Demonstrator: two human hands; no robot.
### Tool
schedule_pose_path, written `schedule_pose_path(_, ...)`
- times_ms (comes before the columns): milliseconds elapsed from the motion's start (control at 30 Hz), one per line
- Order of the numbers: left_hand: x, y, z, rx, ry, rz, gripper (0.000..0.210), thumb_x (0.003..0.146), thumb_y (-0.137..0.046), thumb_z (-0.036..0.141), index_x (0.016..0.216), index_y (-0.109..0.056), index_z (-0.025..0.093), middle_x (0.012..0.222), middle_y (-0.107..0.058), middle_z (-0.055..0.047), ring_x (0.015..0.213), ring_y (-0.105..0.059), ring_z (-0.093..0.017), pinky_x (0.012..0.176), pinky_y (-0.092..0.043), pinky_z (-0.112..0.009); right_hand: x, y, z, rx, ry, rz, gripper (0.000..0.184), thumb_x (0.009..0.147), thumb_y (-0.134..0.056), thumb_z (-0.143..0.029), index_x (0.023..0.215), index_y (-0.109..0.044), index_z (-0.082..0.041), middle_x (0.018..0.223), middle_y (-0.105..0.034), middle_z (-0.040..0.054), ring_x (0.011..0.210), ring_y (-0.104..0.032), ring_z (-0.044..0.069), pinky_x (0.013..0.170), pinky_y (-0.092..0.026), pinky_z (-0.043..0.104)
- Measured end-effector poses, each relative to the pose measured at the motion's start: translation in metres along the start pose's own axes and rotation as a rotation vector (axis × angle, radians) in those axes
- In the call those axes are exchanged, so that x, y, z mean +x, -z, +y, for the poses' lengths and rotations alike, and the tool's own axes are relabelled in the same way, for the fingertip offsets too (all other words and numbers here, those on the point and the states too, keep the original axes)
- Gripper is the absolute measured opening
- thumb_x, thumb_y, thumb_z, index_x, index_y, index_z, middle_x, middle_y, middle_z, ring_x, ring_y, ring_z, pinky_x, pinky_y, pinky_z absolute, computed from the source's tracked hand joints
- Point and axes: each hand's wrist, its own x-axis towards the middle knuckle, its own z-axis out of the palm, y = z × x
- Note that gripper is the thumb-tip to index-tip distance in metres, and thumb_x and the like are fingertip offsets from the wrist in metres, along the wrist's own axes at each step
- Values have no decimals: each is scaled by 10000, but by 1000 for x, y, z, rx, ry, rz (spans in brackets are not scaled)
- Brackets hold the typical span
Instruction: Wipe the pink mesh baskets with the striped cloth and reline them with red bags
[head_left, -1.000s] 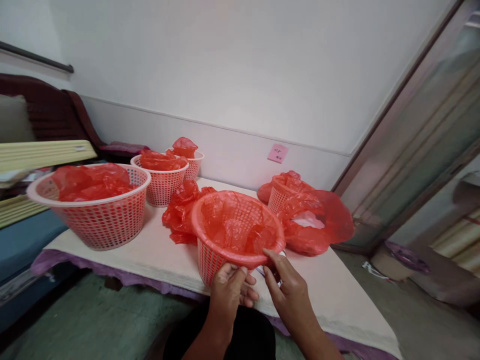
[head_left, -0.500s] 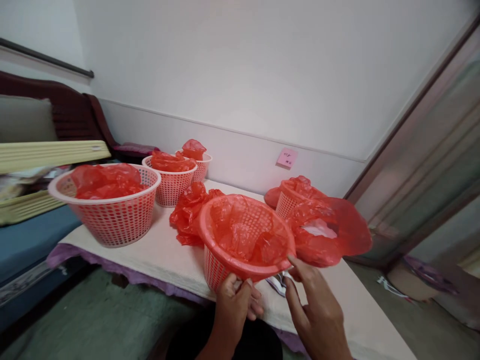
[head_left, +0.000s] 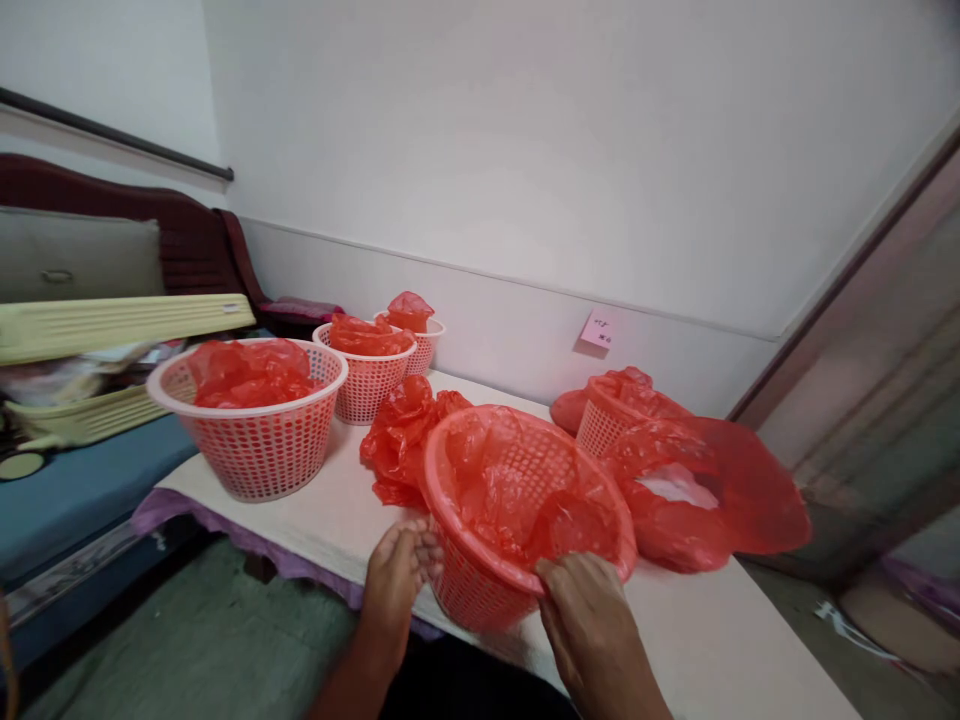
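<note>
Grips with the bare right hand [head_left: 589, 610] the near rim of a round, pinkish, perforated plastic basket [head_left: 480, 590], lined with a thin, translucent red plastic bag [head_left: 487, 485] folded outward over that rim. Keep in mind the bare left hand [head_left: 403, 560], loosely relaxed by the near left wall, with nothing seen between the fingers; hard to say whether touching or just beside. Stands near the front edge of a flat table in cream cloth [head_left: 697, 640].

Should handle as light, probably stiff at the rim and springier through the holed wall. Best taken by the rim at opposite sides, pressing film and plastic together. Treat the liner as soft, likely slippery and easily torn; better pinched at the folded edge with flat fingertips than tugged from the middle.

Just beyond, lies between a crumpled heap of red plastic film [head_left: 405, 445] on the left and a spread-out red plastic sack [head_left: 679, 535] on the right. Farther left, leads to a wide white perforated plastic basket [head_left: 262, 455]; last, to a square pink paper note [head_left: 598, 328] on the wall.
</note>
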Motion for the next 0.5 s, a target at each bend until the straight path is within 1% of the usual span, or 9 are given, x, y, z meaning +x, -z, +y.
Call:
schedule_pose_path(100,15,-2,26,-62,-57,-8,263,788,-643,403,903,-585,174,766,-693,0,681,-670,-107,643,-516,-222,-4,6,3,20,60,19,131,918,-431,-106,975,-534,-163,772,-545,38,716,-479,190,705,-387,342)
schedule_pose_path(167,22,-8,40,-75,-86,-34,266,799,-647,411,911,-599,174,791,-707,-13,713,-676,-124,661,-508,-232,-5,11,4,-1,104,35,132,916,-418,-118,971,-527,-168,766,-550,43,710,-492,196,705,-395,351)
schedule_pose_path(233,29,-15,49,-73,-113,-50,292,788,-667,438,889,-619,168,770,-713,-14,713,-674,-132,668,-497,-232,-7,13,4,-29,131,39,144,907,-409,-112,976,-518,-174,762,-566,46,703,-511,201,711,-411,362)
schedule_pose_path(300,34,-21,55,-60,-139,-64,308,757,-700,442,845,-640,153,741,-712,-13,710,-668,-135,693,-490,-235,-9,14,4,-41,159,54,150,903,-400,-112,977,-508,-185,736,-575,39,671,-522,200,693,-422,366)
schedule_pose_path(400,40,-23,57,-32,-176,-82,285,692,-757,389,793,-651,145,737,-713,-3,699,-653,-129,727,-484,-244,-12,15,2,-49,187,93,140,897,-394,-119,956,-495,-196,687,-569,26,628,-527,197,662,-427,363)
schedule_pose_path(500,42,-21,56,-6,-193,-87,267,667,-769,365,782,-647,157,730,-709,13,679,-643,-121,723,-481,-244,-14,16,2,-36,161,76,164,862,-415,-96,965,-495,-195,709,-595,30,645,-550,196,688,-445,364)
